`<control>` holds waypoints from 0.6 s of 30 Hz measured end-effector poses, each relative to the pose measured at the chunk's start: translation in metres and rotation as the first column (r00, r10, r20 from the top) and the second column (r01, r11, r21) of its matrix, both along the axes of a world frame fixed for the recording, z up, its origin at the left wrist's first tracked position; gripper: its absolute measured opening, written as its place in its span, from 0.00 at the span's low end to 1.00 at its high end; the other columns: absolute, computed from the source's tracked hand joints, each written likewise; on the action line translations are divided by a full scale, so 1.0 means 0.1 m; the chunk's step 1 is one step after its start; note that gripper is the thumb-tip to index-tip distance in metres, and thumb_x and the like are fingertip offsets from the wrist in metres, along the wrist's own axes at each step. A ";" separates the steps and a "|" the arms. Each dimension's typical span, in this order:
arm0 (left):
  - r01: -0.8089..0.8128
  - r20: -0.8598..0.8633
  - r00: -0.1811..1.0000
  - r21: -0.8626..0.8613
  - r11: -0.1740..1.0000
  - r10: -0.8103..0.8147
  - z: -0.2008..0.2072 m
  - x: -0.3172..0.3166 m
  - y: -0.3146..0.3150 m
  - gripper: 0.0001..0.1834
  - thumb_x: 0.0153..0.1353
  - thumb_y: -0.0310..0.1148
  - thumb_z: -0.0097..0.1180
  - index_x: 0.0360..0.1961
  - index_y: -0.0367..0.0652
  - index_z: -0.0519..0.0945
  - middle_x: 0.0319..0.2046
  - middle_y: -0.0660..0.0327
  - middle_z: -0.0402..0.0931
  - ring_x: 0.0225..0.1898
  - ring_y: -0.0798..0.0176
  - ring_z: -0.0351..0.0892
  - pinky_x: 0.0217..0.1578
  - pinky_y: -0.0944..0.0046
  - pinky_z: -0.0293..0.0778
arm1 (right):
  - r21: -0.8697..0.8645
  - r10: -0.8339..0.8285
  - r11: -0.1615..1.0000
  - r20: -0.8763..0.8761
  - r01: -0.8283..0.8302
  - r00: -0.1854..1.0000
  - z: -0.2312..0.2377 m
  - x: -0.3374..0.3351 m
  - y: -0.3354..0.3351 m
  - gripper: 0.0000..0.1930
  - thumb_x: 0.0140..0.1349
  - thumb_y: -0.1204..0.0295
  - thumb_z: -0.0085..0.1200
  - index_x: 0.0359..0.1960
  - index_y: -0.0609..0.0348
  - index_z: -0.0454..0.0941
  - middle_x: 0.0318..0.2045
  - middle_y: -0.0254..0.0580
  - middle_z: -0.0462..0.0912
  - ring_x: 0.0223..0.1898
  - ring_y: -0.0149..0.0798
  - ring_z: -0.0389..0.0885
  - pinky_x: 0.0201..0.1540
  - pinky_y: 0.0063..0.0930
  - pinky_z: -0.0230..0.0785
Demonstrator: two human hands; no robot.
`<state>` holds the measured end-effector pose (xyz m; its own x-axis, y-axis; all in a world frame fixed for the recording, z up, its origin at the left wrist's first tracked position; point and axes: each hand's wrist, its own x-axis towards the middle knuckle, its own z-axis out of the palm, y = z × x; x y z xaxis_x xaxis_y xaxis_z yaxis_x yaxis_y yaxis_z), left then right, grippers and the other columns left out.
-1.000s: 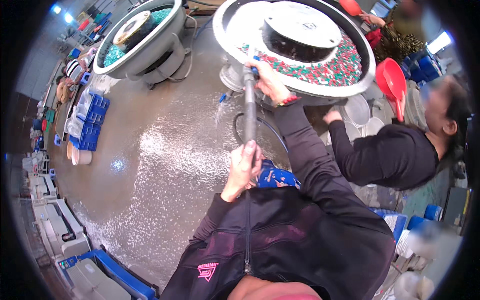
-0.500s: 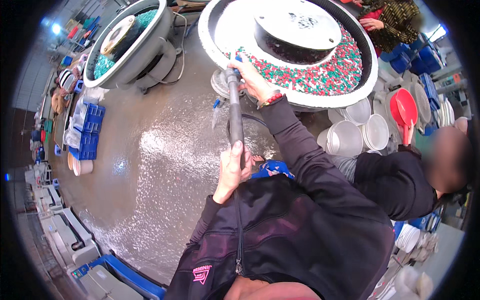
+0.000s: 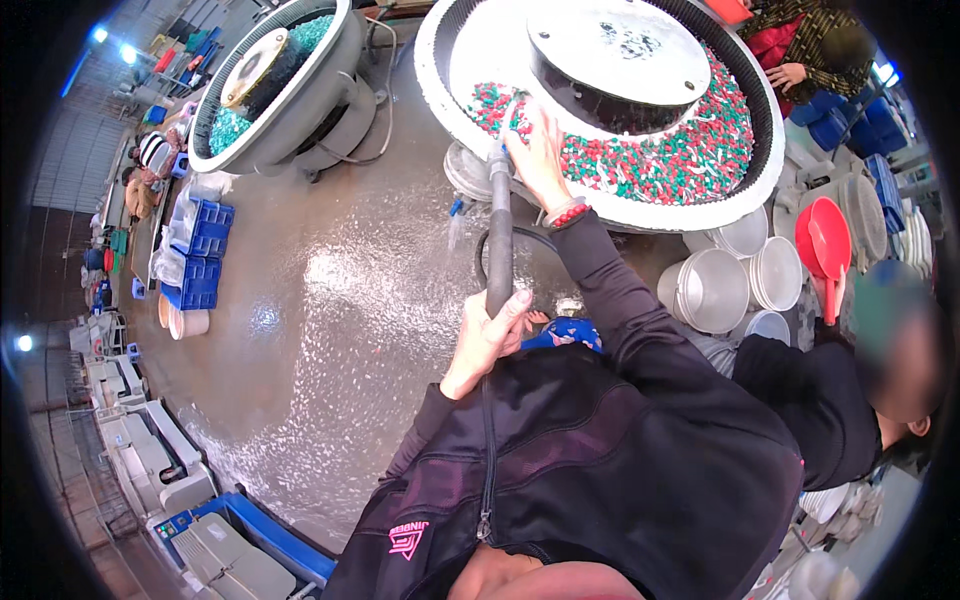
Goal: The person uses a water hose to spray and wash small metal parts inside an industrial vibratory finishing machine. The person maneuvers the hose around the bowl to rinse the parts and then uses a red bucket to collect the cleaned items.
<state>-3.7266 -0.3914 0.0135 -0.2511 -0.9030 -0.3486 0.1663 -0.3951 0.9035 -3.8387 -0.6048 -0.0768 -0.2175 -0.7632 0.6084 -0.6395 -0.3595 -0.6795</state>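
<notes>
A grey hose (image 3: 503,235) runs upward in front of me, its far end at the near rim of a large round vibratory bowl (image 3: 640,213). My left hand (image 3: 488,342) is wrapped round the hose low down, close to my jacket. Up at the hose's blue-and-grey end fitting (image 3: 497,158), my right hand (image 3: 540,165) grips beside the rim, with a red bead bracelet on its wrist. Its fingers partly hide the tip. Red, green and white small pieces (image 3: 650,160) fill the bowl's channel around a white-topped centre hub (image 3: 620,45).
A second bowl (image 3: 275,85) with teal pieces stands far left. Blue crates (image 3: 197,255) sit on the wet floor (image 3: 340,300). Pale buckets (image 3: 708,290) stand right, near a person (image 3: 810,400) with a red scoop (image 3: 825,240). Another person's hand (image 3: 787,74) is at the far right.
The view has shifted, so the scene sits farther right. My right hand and the hose end have moved forward over the bowl's rim. More coloured pieces show at the bowl's left side.
</notes>
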 end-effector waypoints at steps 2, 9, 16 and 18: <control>-0.039 -0.083 0.996 0.002 0.999 0.039 -0.08 0.05 -0.03 0.21 0.59 0.41 0.49 0.13 0.42 0.62 0.06 0.69 0.56 0.06 0.76 0.52 0.08 0.73 0.47 | 0.069 0.350 0.930 0.142 -0.362 0.926 0.24 -0.03 0.00 0.18 0.56 0.64 0.45 0.45 0.64 0.70 0.43 0.54 0.71 0.47 0.50 0.68 0.48 0.39 0.62; -0.116 -0.173 0.978 -0.008 0.993 0.113 0.10 0.32 0.01 0.20 0.61 0.39 0.44 0.14 0.44 0.61 0.05 0.70 0.53 0.05 0.77 0.50 0.07 0.74 0.47 | 0.010 0.672 0.737 -0.116 -0.676 0.731 0.63 -0.26 0.09 0.19 0.53 0.61 0.53 0.43 0.57 0.74 0.42 0.47 0.74 0.44 0.45 0.73 0.47 0.31 0.65; -0.222 -0.226 0.943 0.116 0.968 0.243 0.28 0.58 0.36 0.30 0.57 0.63 0.29 0.18 0.45 0.59 0.04 0.68 0.52 0.04 0.74 0.47 0.08 0.73 0.49 | -0.191 0.686 0.645 -0.280 -0.740 0.671 0.68 0.04 0.13 0.15 0.48 0.63 0.56 0.38 0.53 0.76 0.34 0.41 0.72 0.39 0.41 0.72 0.43 0.33 0.66; -0.246 -0.131 0.958 0.094 0.965 0.257 0.34 0.73 0.45 0.30 0.57 0.64 0.28 0.16 0.48 0.59 0.01 0.70 0.48 0.02 0.74 0.43 0.05 0.71 0.47 | -0.233 0.673 0.664 -0.228 -0.711 0.703 0.81 0.12 0.22 0.14 0.46 0.64 0.57 0.33 0.55 0.75 0.34 0.41 0.72 0.39 0.40 0.72 0.44 0.33 0.64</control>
